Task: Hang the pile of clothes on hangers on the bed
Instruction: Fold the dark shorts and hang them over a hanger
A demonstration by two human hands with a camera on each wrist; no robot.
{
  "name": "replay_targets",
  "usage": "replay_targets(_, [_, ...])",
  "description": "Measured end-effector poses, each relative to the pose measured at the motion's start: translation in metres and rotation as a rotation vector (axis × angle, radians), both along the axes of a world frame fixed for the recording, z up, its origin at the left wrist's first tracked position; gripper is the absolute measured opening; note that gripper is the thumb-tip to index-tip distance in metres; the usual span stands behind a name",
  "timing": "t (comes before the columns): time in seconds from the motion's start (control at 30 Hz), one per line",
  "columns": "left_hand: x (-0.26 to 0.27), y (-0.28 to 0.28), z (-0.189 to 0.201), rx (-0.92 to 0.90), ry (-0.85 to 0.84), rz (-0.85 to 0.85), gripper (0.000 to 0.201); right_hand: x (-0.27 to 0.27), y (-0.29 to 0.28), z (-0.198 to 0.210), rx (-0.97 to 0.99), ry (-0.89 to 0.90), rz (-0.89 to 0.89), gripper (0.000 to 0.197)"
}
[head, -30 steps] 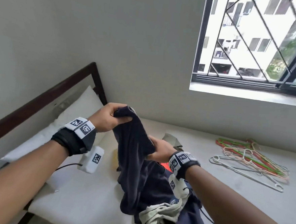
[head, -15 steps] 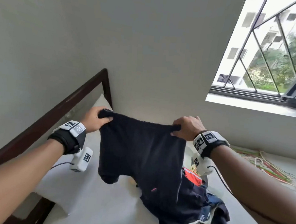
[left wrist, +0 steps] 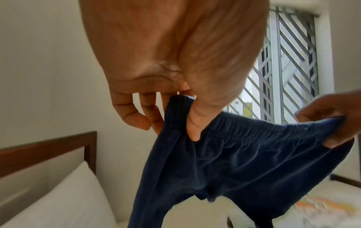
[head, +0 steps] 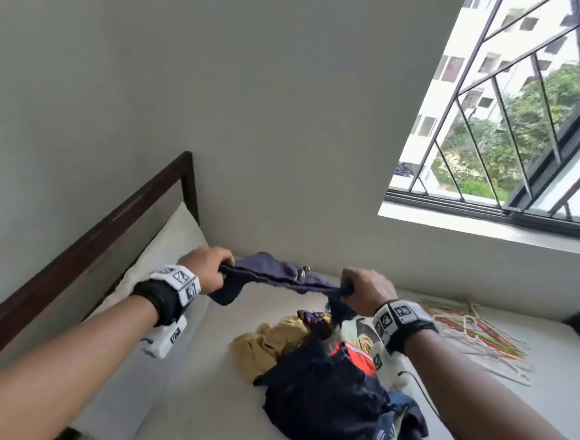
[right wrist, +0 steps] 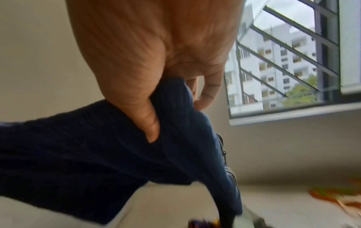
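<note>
- Left hand (head: 206, 269) and right hand (head: 366, 290) raised over the bed, well apart, each clamped on one end of the waistband of a pair of dark navy soft-knit shorts (head: 271, 277).
- Left wrist view: thumb pressed on the ribbed elastic band against curled fingers (left wrist: 136, 114), the fabric (left wrist: 244, 166) hanging loose below.
- Right wrist view: same kind of pinch, thumb over a gathered fold of the navy cloth (right wrist: 78, 146).
- Shorts stretched between the hands above the white mattress (head: 201, 385), clear of the heap.
- Judged light, limp and easily bunched; no risk of breakage, little of slipping given the ribbed band. Best taken at the waistband ends, as now, so the legs fall straight for a hanger.
- Mixed pile of clothes (head: 322, 376) lying on the mattress just below the right hand: tan, navy, red-orange and grey pieces tangled together.
- Heap of thin wire hangers (head: 473, 332) in pink, green and white, further right on the mattress, well apart from the pile.
- White pillow (head: 174, 239) against the dark wooden headboard (head: 110, 217) on the left; barred window (head: 528, 133) upper right.
- Head view alone shows pile, hangers and both hands together, plus a small metal piece on the shorts' top edge.
- Wrist views alone show the elastic ribbing and thumb placement; hangers there only a coloured blur.
</note>
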State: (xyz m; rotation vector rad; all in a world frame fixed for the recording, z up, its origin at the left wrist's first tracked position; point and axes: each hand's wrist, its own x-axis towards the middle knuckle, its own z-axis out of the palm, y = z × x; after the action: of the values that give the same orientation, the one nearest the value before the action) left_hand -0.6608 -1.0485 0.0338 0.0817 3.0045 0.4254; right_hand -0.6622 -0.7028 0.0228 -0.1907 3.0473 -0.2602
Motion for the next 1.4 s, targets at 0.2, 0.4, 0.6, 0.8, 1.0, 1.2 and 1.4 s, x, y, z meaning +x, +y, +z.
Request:
replay_targets(0.2, [0.061,0.027,-0.126,-0.177,-0.142,0.103,0.033,0.064,0.014,-0.127,0.057,-0.241,-0.039,0.024])
replay_targets(0.4, [0.129,0.049,-0.205,-0.042,-0.379,0.282,0.037,0.12,0.021,-0.185,0.005,-0.281,-0.256,0.025])
replay_targets(0.6, [0.181,0.057,-0.236,0.149,-0.59,0.345,0.029,0.17,0.023,-0.211,-0.069,-0.409,-0.396,0.032])
replay_targets(0.8, [0.196,0.067,-0.243,0.54,-0.441,0.453,0.035,0.197,0.02,-0.222,-0.374,-0.256,-0.569,0.035])
replay_targets(1.0, [0.188,0.082,-0.224,0.636,-0.265,0.451,0.03,0.182,0.026,-0.249,-0.664,0.057,-0.452,0.067])
replay_targets(1.2, [0.194,0.081,-0.225,0.469,-0.337,0.487,0.032,0.157,0.02,-0.207,-0.318,-0.268,-0.179,0.034])
replay_targets(1.4, [0.222,0.055,-0.245,0.21,-0.438,0.504,0.011,0.184,0.034,-0.229,-0.066,-0.624,0.059,0.024])
